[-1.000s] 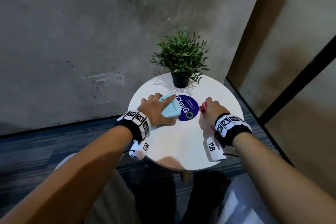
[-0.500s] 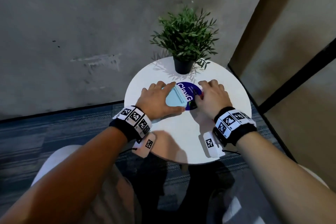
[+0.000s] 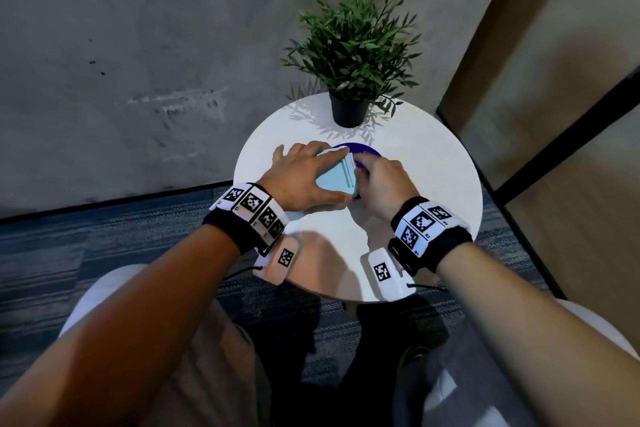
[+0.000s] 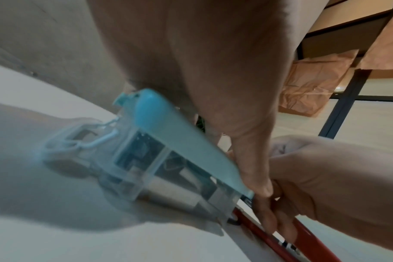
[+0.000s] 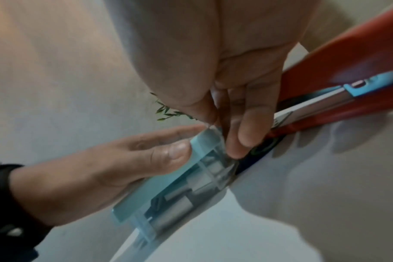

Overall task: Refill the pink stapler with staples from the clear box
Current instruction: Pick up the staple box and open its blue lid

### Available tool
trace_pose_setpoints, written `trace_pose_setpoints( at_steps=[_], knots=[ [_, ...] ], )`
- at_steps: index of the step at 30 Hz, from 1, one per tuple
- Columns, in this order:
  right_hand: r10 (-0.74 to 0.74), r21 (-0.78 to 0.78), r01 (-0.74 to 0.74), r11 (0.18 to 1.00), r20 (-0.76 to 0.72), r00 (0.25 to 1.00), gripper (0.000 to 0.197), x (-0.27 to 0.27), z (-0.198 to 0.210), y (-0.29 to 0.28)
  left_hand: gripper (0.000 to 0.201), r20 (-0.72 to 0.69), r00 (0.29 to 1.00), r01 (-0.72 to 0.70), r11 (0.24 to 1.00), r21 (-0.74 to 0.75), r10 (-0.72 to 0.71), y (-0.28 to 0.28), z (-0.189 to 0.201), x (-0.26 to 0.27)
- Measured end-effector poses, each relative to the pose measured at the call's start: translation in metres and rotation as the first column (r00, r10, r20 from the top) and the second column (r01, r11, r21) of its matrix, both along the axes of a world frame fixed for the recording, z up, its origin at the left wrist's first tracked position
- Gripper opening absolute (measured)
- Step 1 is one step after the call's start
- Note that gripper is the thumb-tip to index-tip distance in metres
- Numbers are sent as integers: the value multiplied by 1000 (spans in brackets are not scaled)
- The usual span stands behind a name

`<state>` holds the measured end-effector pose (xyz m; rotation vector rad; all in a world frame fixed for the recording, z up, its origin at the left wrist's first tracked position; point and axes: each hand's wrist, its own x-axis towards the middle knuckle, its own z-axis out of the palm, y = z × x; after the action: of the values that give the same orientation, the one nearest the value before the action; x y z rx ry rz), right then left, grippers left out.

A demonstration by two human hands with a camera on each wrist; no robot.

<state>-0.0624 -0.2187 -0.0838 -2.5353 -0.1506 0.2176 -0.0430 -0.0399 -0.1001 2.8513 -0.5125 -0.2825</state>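
The clear box (image 3: 337,172) with a pale blue lid stands on the round white table (image 3: 426,166). My left hand (image 3: 323,180) grips it from the left, thumb along the near side. My right hand (image 3: 362,173) has its fingers curled at the box's right end, and its fingertips (image 5: 240,141) pinch the lid's edge. Silver staple strips show through the clear wall (image 4: 168,177). The pink stapler (image 5: 339,58), red-looking here, lies open on the table just beyond the box (image 5: 191,186). In the head view my right hand hides it; the left wrist view shows the stapler (image 4: 303,235) below my right fingers.
A potted green plant (image 3: 353,48) stands at the table's far edge. A round purple sticker (image 3: 363,149) lies under the box and hands. A grey wall is behind, with a dark-framed partition to the right. Blue carpet surrounds the small table.
My right hand has left the stapler and moved left to the end of the box. My left hand has kept its grip on the box and turned it slightly.
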Motion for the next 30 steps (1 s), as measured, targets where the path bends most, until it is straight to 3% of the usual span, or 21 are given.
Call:
trace_pose_setpoints(
  at_steps=[2, 5, 7, 10, 14, 18, 21, 23, 26, 30],
  knots=[
    [-15, 67, 18, 998, -42, 999, 34, 4, -1, 0, 80, -17, 999, -39, 999, 0, 39, 1, 5, -2],
    [-24, 96, 31, 995, -75, 997, 36, 8, -1, -1, 54, 92, 956, -274, 960, -56, 278, 10, 15, -6],
    [-18, 85, 23, 996, -67, 998, 37, 9, -1, 0, 39, 155, 903, -408, 913, 10, 402, 19, 17, -5],
    [-15, 107, 22, 994, -65, 998, 39, 9, 0, 2, 26, -10, 888, -459, 888, 30, 460, 27, 13, -1],
    [8, 151, 0, 989, -56, 998, 45, 7, 1, 0, 20, -205, 853, -517, 831, -203, 481, 32, 9, 0],
    [-2, 171, 10, 985, -47, 999, 42, 7, -2, 1, 26, -446, 760, -649, 582, -490, 472, 29, 17, -10],
    [9, 156, -2, 988, -45, 999, 41, 7, -2, 2, 26, -521, 725, -689, 494, -531, 451, 28, 19, -10],
    [9, 149, -3, 989, -40, 999, 40, 8, -2, 2, 23, -499, 741, -671, 527, -522, 450, 27, 18, -10],
    [-2, 139, 6, 990, -33, 999, 40, 6, 0, 5, 23, -363, 799, -600, 674, -431, 479, 25, 15, -10],
    [-30, 130, 36, 991, -47, 998, 37, 3, 3, 6, 22, -298, 827, -557, 763, -327, 476, 27, 9, -4]
  ],
)
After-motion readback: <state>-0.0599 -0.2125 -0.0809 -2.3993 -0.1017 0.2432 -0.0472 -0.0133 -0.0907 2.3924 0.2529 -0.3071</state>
